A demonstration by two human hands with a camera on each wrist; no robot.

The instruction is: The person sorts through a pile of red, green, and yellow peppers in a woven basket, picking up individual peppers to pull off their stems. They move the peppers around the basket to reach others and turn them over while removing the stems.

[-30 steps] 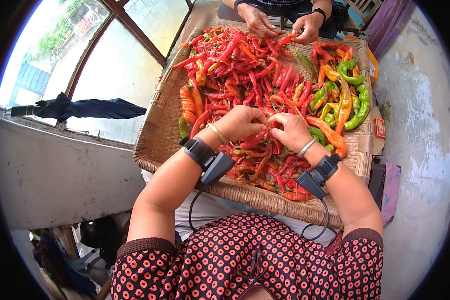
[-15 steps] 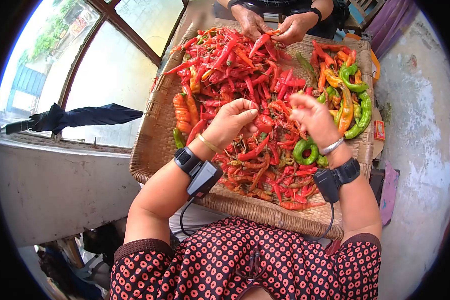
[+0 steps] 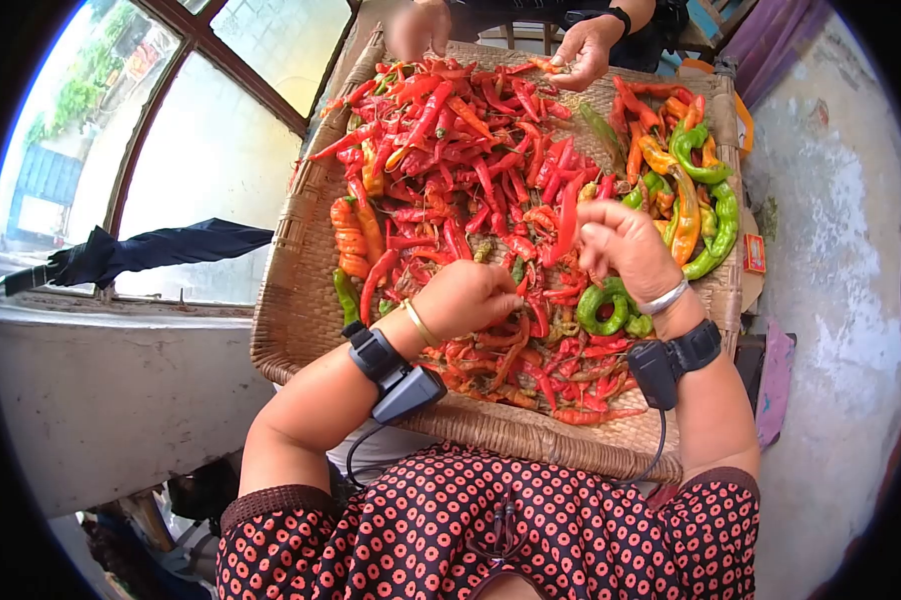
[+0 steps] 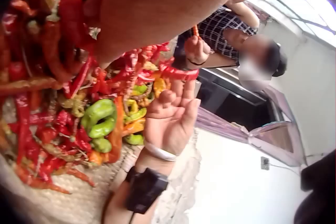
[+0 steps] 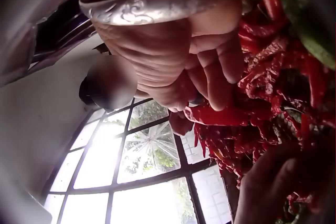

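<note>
In the head view my right hand (image 3: 626,250) holds a long red chili pepper (image 3: 568,215) at its fingertips, raised over the heap. The same pepper (image 4: 178,73) stands out from the fingers in the left wrist view. Lower and to the left, my left hand (image 3: 468,297) reaches down into the red chilies, palm down with bent fingers. Its fingertips are among the peppers, and I cannot tell whether they pinch one. A large heap of red chilies (image 3: 461,150) fills the middle of a woven tray (image 3: 296,280).
Green and orange peppers (image 3: 691,200) lie along the tray's right side. Another person's hand (image 3: 586,50) holds a small orange-red pepper at the far edge. A folded dark umbrella (image 3: 171,250) lies by the window at left. A small red box (image 3: 754,254) sits beyond the right edge.
My hands were together, then parted. The left has come down to the nearer chilies; a red chili now shows in the right. The other person's hands have moved apart.
</note>
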